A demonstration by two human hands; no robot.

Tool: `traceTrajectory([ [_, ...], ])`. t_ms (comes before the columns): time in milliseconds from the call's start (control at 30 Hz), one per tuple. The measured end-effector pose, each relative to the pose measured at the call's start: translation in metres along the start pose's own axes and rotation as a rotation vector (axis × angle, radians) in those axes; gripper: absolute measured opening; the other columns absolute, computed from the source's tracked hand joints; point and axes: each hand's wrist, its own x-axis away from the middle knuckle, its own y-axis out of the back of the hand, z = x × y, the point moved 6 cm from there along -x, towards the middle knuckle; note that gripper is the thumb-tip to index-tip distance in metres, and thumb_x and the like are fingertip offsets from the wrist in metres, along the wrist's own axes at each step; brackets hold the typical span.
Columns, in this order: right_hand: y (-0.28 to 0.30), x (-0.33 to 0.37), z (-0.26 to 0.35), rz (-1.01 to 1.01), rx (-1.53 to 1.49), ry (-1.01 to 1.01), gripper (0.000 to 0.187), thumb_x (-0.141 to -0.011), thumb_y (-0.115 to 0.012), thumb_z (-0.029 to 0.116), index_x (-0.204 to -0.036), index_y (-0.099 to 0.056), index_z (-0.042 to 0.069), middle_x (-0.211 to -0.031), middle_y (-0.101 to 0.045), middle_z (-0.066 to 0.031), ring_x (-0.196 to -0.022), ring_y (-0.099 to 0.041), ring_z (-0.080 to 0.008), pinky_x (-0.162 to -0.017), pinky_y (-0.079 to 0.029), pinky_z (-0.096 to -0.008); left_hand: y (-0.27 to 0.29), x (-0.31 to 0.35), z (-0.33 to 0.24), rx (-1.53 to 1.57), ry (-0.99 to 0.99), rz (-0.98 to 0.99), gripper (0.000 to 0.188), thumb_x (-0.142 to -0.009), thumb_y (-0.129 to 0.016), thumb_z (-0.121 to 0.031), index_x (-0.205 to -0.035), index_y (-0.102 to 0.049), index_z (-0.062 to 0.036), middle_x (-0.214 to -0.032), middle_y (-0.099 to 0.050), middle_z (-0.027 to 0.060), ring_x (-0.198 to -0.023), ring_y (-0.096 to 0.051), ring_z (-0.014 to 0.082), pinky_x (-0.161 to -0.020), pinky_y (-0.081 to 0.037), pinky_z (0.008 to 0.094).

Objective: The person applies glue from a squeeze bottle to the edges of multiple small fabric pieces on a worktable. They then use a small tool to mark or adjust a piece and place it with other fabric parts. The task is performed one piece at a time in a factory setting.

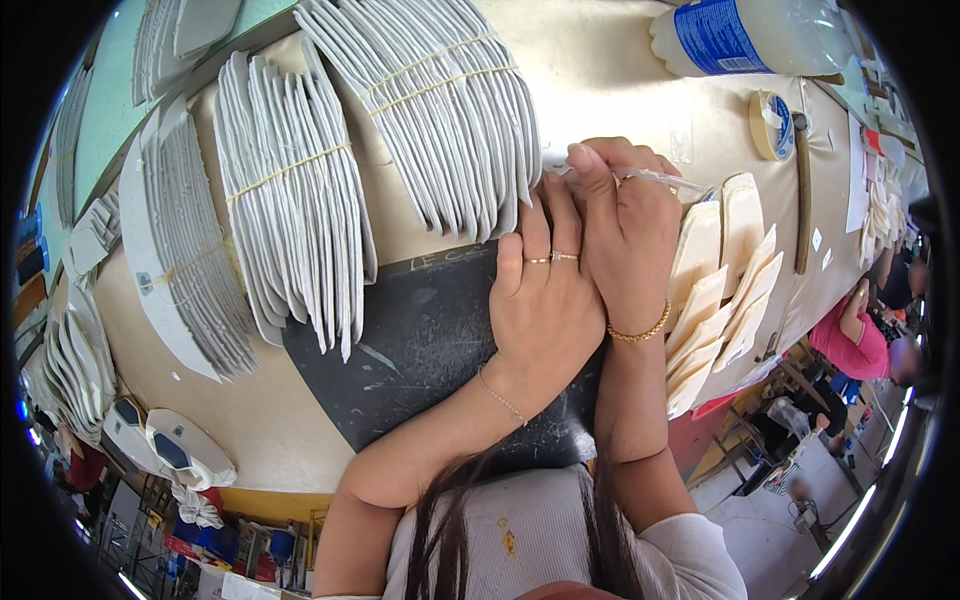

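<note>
My right hand is closed around a clear-barrelled pen, whose back end sticks out to the right. The pen's tip is hard to make out between the hands. My left hand lies palm down with fingers stretched forward, beside the right hand and partly over a black board. Its fingertips rest next to the lower right end of a banded bundle of thin grey-white sole-shaped sheets. Cream sole-shaped pieces lie in overlapping rows just right of my right wrist.
More banded bundles and a looser stack stand to the left. A bottle with a blue label lies at the far right, near a tape roll and a hammer. Two white sole-shaped pieces sit lower left. Other people are at right.
</note>
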Motion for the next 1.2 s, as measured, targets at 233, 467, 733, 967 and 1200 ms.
traceTrajectory([
  [233,0.006,0.004,-0.004,-0.075,-0.018,-0.087,0.014,-0.090,-0.059,0.017,-0.086,-0.066,0.005,-0.083,-0.066,-0.0078,-0.081,-0.057,-0.0247,-0.087,-0.035,-0.0359,0.002,0.000,-0.001,-0.013,-0.001,0.002,0.052,-0.085,-0.053,-0.031,-0.127,-0.053,-0.0013,-0.134,-0.048,0.0130,-0.123,-0.040,0.0273,-0.096,-0.026,0.0382],
  [467,0.029,0.016,-0.012,-0.505,-0.212,0.062,0.030,-0.101,-0.045,0.028,-0.112,-0.054,0.001,-0.109,-0.054,-0.0096,-0.095,-0.056,-0.0166,-0.089,-0.043,-0.0311,0.002,-0.002,-0.002,-0.068,0.020,-0.034,0.041,-0.087,-0.050,-0.031,-0.119,-0.059,-0.0073,-0.131,-0.049,0.0128,-0.120,-0.043,0.0265,-0.094,-0.029,0.0370],
  [733,0.029,0.021,-0.017,-0.468,-0.620,0.085,0.017,-0.092,-0.039,0.014,-0.083,-0.046,0.002,-0.074,-0.054,-0.0119,-0.065,-0.045,-0.0147,-0.073,-0.040,-0.0281,0.004,-0.002,-0.002,-0.057,0.020,-0.046,0.043,-0.089,-0.050,-0.036,-0.120,-0.058,-0.0065,-0.130,-0.051,0.0139,-0.118,-0.046,0.0262,-0.093,-0.030,0.0358],
  [967,0.020,0.020,-0.025,-0.309,-0.692,-0.091,0.020,-0.092,-0.042,0.013,-0.083,-0.055,0.000,-0.072,-0.058,-0.0103,-0.067,-0.049,-0.0174,-0.077,-0.041,-0.0301,0.002,-0.001,-0.003,-0.108,0.004,-0.030,0.044,-0.088,-0.049,-0.033,-0.122,-0.057,-0.0071,-0.132,-0.050,0.0121,-0.119,-0.045,0.0256,-0.095,-0.028,0.0371],
  [1200,0.003,0.003,-0.009,-0.043,-0.039,-0.011,0.025,-0.094,-0.049,0.011,-0.112,-0.065,0.003,-0.101,-0.065,-0.0150,-0.097,-0.059,-0.0260,-0.085,-0.047,-0.0330,0.004,-0.005,0.000,-0.046,-0.007,0.001,0.054,-0.087,-0.049,-0.032,-0.131,-0.049,-0.0016,-0.131,-0.050,0.0144,-0.117,-0.045,0.0265,-0.093,-0.029,0.0358],
])
